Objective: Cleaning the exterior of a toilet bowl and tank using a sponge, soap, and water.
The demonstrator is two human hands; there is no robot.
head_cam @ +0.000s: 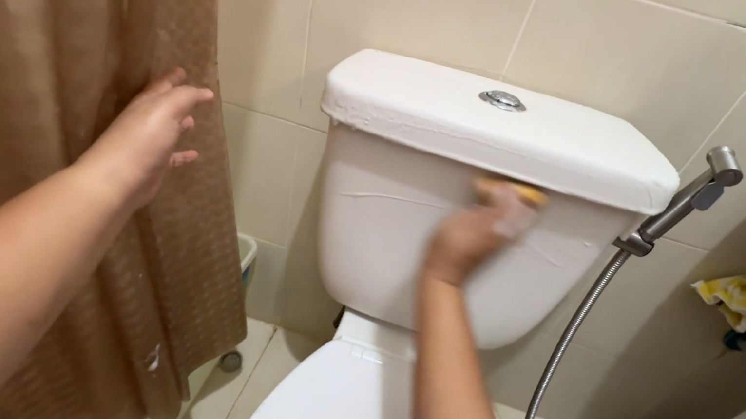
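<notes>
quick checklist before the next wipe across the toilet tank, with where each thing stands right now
1. Sponge in hand: ok. The right hand presses a yellow sponge to the tank front, just under the lid.
2. Grip on the sponge: cannot tell; the hand is motion-blurred.
3. Curtain clear of the tank: ok. The left hand is spread against the brown curtain, which hangs left of the tank.
4. Spray hose out of the way: ok. The sprayer sits at the tank's right side, apart from the hand.
5. Seat lid down: ok, the toilet lid looks closed.
6. Tank front clean: cannot tell; faint streaks show.
</notes>
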